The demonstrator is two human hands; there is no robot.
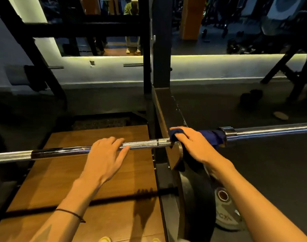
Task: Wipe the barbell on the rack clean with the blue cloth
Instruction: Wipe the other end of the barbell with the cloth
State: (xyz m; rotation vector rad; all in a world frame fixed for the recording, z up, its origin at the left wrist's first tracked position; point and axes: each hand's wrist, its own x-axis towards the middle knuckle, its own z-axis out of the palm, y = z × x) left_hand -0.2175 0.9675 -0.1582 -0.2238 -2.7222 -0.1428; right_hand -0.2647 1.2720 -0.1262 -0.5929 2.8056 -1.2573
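At nine o'clock the barbell runs in across the wooden platform; our left hand lies on it with fingers nearly straight — steadying, not gripping; a shove could roll the bar in the rack. Toward three o'clock our right hand presses the blue cloth over the shaft beside the collar, fingers draped and clamping it — bunched cloth may snag there, or slip onto the weight plate below.
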